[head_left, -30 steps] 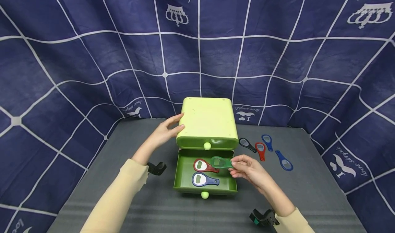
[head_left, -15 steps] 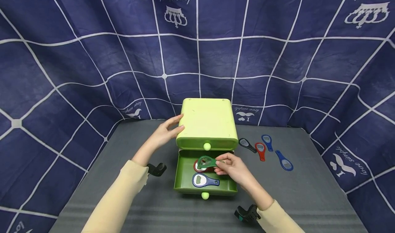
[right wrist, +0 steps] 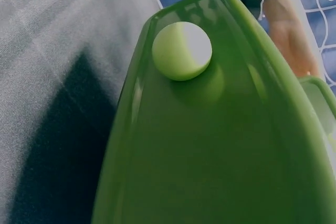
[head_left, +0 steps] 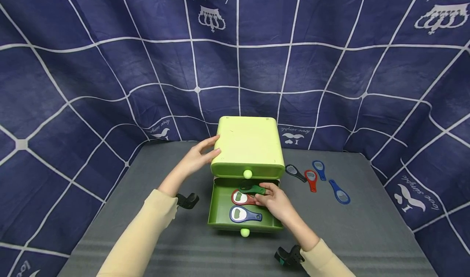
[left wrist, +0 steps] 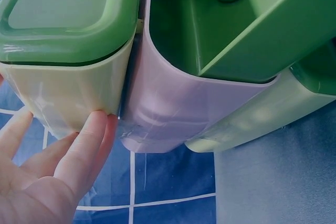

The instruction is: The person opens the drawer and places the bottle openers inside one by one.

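My right hand (head_left: 276,201) pinches the handle of a green bottle opener (head_left: 256,189) over the back of a pulled-out green drawer (head_left: 220,203). A red bottle opener (head_left: 240,197) and a blue bottle opener (head_left: 245,214) lie in that drawer, the red one partly behind my fingers. My left hand (head_left: 194,158) rests its fingertips against the left side of the yellow-green drawer unit (head_left: 249,140); in the left wrist view its fingers (left wrist: 79,156) are extended along the cream side wall. The right wrist view holds the drawer front (right wrist: 210,145) and its round knob (right wrist: 182,51), with the right hand hidden.
Right of the unit, on the grey tabletop (head_left: 367,228), lie a black bottle opener (head_left: 295,173), a red one (head_left: 311,180) and two blue ones, one (head_left: 339,192) nearer the front. A shut upper drawer (head_left: 264,171) overhangs the pulled-out one. Blue curtain (head_left: 257,65) surrounds the table.
My right hand has moved left with the green bottle opener from the drawer's right side, passing over the red one, then slightly back. The left hand has stayed on the unit.
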### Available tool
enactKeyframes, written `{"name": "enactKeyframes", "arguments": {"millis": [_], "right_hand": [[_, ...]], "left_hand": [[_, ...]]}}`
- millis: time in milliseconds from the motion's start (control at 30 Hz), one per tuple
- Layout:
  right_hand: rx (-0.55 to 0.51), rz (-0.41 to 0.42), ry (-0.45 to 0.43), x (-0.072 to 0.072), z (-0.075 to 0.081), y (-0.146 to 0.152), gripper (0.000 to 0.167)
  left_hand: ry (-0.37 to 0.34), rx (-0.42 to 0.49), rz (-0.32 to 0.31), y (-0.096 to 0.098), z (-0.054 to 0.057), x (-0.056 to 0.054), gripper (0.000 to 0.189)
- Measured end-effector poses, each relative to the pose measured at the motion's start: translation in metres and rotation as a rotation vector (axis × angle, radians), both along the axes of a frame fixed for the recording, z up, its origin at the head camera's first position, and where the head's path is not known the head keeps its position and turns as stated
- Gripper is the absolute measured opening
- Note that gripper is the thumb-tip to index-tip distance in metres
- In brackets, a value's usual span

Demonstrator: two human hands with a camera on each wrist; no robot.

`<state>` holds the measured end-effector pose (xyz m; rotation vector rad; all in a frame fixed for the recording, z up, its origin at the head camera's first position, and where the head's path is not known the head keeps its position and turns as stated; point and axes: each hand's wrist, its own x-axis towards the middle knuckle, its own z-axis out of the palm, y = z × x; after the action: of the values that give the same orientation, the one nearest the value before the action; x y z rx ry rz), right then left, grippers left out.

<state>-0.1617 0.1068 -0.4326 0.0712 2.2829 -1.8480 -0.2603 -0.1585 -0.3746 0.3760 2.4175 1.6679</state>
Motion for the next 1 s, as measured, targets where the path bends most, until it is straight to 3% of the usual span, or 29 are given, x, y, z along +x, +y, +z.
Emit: {"name": "enactKeyframes", "arguments": {"millis": [200,400,733,1000], "right_hand": [[0.158,0.053,-0.005,0.003,0.001,0.001,0.055],[0.213,0.073,-0.008,0.009,0.005,0.005,0.058],[-0.003,0.177,0.043,0.016,0.022,0.033,0.041],[-0.135,0.402,0.045,0.034,0.025,0.047,0.042]], "left_hand": [[-0.001,-0.005,0.000,0.000,0.000,0.001,0.060],[-0.006,-0.012,0.006,0.000,0.002,0.002,0.060],[-0.001,-0.014,0.003,0.002,0.004,0.003,0.060],[0.000,-0.018,0.003,0.002,0.002,0.002,0.062]]}}
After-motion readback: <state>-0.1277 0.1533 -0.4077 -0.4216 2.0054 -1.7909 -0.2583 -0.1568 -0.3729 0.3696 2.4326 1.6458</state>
